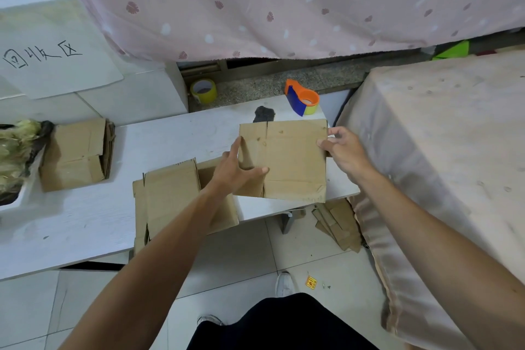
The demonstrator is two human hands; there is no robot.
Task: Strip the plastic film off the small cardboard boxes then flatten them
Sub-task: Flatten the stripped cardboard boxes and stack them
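Observation:
A flattened brown cardboard box (pixel 292 159) lies at the right end of the white table (pixel 85 221), between both hands. My left hand (pixel 237 169) grips its left edge, thumb on top and fingers spread along the side. My right hand (pixel 342 148) pinches its right edge near the upper corner. Another flattened box (pixel 170 196) lies under my left forearm and overhangs the table's front edge. A third flattened box (pixel 76 153) sits at the left. No plastic film shows on the held box.
An orange and blue tape dispenser (pixel 302 98) stands behind the held box, with a yellow tape roll (pixel 203 90) further back. Crumpled film and scraps (pixel 17 148) lie at the far left. Cardboard pieces (pixel 338 221) lie on the floor by a cloth-covered block (pixel 443 150).

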